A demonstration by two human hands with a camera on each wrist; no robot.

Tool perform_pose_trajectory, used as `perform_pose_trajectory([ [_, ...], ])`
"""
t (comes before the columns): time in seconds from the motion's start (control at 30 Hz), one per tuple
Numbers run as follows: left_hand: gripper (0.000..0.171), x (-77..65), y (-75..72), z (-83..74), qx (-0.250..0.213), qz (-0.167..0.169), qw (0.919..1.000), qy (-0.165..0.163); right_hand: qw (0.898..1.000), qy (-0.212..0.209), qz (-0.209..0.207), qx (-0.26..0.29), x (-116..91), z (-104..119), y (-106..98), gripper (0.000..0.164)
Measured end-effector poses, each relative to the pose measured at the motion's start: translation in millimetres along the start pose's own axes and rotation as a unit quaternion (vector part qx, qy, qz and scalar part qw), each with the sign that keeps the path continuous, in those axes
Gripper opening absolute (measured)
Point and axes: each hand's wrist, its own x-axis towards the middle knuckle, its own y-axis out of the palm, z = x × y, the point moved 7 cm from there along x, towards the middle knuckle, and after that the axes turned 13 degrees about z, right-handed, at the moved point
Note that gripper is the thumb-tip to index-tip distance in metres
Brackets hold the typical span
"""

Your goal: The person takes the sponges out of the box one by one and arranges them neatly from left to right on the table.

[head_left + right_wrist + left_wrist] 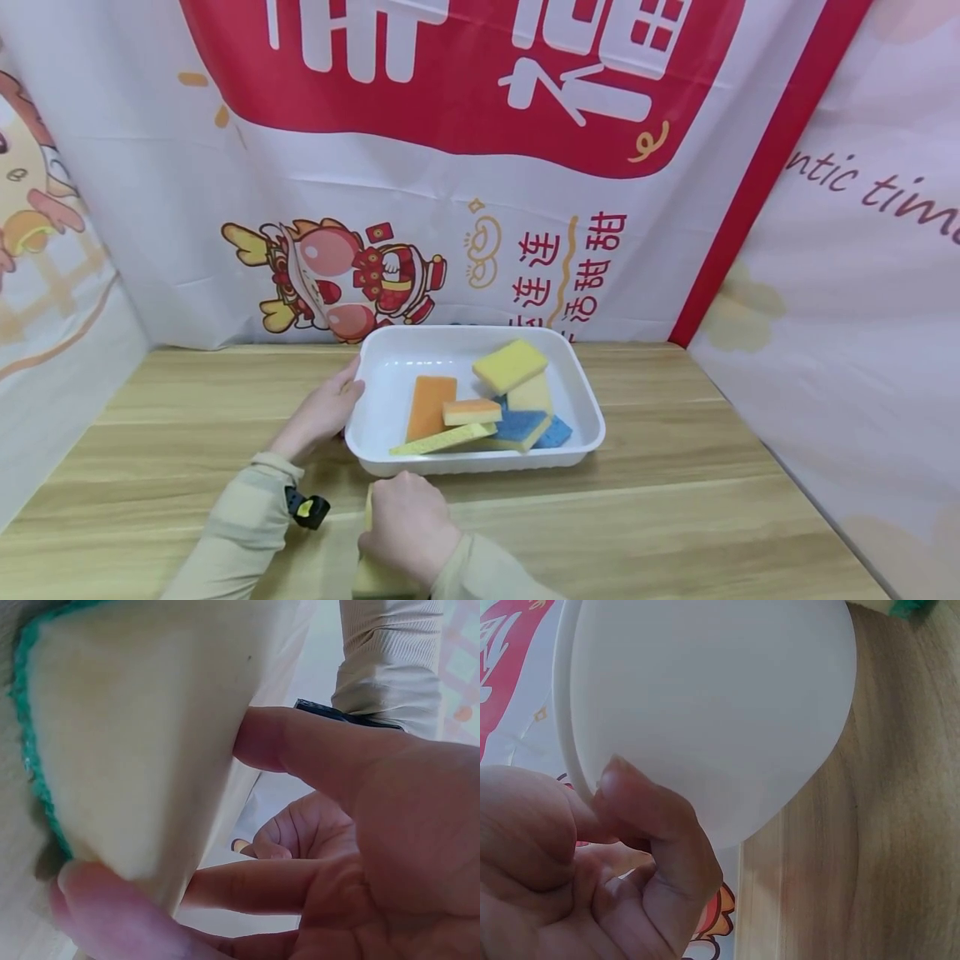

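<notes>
A white plastic tray stands on the table with several sponges inside. My left hand grips its left rim; in the left wrist view, the curled fingers and thumb pinch the white wall. In front of the tray, my right hand holds a pale yellow sponge from above, partly covering it. The right wrist view shows this sponge close up, with a green scouring layer along its edge and the fingers and thumb pressed against its sides.
Inside the tray lie an orange sponge, a small orange-topped one, a thin yellow one, a thick yellow one and blue ones. The wood-grain table meets printed cloth walls behind and at both sides.
</notes>
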Motion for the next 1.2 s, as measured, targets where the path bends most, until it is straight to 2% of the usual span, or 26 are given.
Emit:
perform_pose_trajectory([
  [0.6, 0.058, -2.6, 2.4, 4.0, -0.027, 0.005, 0.9996, -0.005, 1.0, 0.006, 0.006, -0.004, 0.6, 3.2, 0.4, 0.037],
  [0.83, 0.058, -2.5, 0.0, 1.1, -0.029, -0.001, 0.9995, 0.015, 1.0, 0.002, -0.011, -0.011, 0.1, 4.7, -3.3, 0.036],
  [1.2, 0.058, -1.8, 0.0, 2.7, -0.031, 0.002, 0.9995, 0.012, 1.0, 0.004, 0.008, 0.003, 4.2, 7.1, 0.4, 0.035],
])
